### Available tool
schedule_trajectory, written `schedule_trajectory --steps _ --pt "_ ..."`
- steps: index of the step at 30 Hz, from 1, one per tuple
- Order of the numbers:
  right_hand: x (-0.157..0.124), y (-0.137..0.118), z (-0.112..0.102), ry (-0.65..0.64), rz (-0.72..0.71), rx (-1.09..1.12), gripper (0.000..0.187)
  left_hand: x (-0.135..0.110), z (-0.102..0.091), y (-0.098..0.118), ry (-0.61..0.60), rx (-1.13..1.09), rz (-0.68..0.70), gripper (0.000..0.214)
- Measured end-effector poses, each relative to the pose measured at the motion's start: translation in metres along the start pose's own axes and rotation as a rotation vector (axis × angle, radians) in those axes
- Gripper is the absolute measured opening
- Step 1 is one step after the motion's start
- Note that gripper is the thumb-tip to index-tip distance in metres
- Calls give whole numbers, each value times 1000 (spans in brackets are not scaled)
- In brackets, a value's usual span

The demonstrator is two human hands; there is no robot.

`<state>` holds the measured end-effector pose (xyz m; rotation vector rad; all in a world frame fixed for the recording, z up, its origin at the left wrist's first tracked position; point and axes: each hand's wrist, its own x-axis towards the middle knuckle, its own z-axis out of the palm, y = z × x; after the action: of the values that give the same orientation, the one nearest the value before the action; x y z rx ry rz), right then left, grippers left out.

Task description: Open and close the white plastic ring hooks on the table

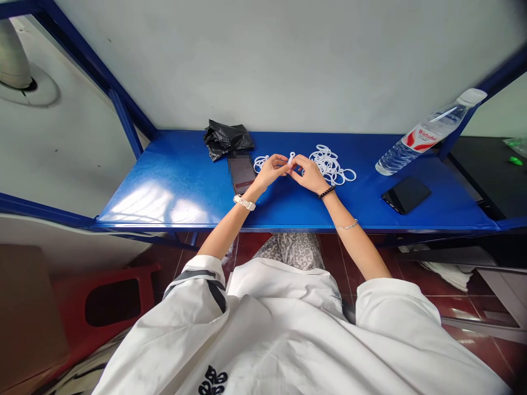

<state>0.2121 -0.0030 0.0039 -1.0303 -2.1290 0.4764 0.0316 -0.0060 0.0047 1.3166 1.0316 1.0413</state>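
Frankly, the black bag (228,140) by the table's (181,178) back edge and the dark slab (241,171) in front of it could both be shoved by a wide swing of our left hand (269,171). Midway between the side edges, that hand and our right hand (308,174) have thumbs and fingers nearly closed, pinching a small white loop (292,156); a slack pinch could lose it in the pile of white rings (329,164) just to the right. A careless rightward reach could topple the bottle (424,135) near the back right corner. For moving, we find the widest room between the left corners and the slab; rightward, pile, bottle and phone (406,195) narrow it.
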Motion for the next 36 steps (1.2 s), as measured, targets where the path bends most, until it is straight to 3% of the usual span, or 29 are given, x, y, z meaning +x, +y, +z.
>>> schedule_trajectory --steps 11,21,28,36 --pt "2 4 -3 200 240 119 25 -1 -3 0 -22 162 36 42" --pt "2 -1 -1 179 190 130 34 -1 -3 -1 -64 254 86 46" --pt "1 -2 -2 164 153 137 33 -3 -2 0 -49 312 212 27" --pt "2 1 -1 197 63 222 37 4 -3 -12 -95 391 274 45"
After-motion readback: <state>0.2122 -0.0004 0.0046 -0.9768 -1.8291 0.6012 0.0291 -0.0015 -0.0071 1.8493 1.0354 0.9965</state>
